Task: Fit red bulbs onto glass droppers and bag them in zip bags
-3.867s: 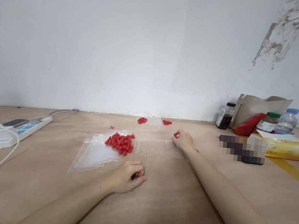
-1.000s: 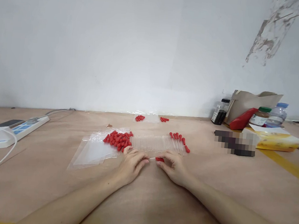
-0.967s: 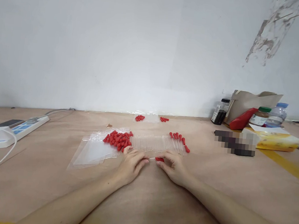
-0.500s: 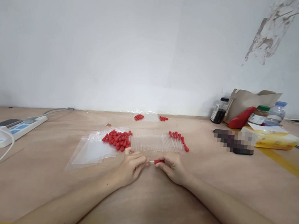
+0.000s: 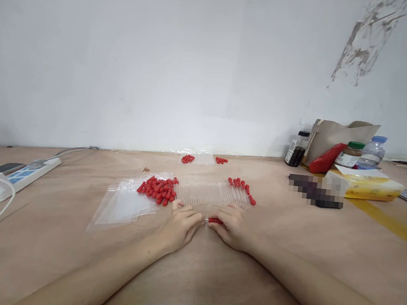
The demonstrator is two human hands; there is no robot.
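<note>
Between finger and thumb, my left hand point(image 5: 181, 228) pinches a thin clear dropper tube point(image 5: 206, 220). My right hand point(image 5: 231, 227) grips a red rubber bulb point(image 5: 215, 220) that sits on the tube's right end. Most of the tube is hidden in my left fingers. Just beyond both hands lies a row of clear tubes point(image 5: 201, 192), side by side. Several at its right end carry red bulbs point(image 5: 243, 184). Left of the row, a heap of loose red bulbs point(image 5: 158, 189) rests on clear plastic bags point(image 5: 121, 207).
Two small groups of red bulbs point(image 5: 187, 159) lie on clear plastic near the wall. A white power strip point(image 5: 33, 178) with cables is at left. On the right stand a dark bottle point(image 5: 297, 150), a beige bag point(image 5: 327, 136), a jar point(image 5: 349, 155) and a yellow tissue pack point(image 5: 370, 185).
My hands have come slightly closer together, and less of the tube shows between them. My right fingers now cover the bulb from further left. The whole view has shifted a little.
</note>
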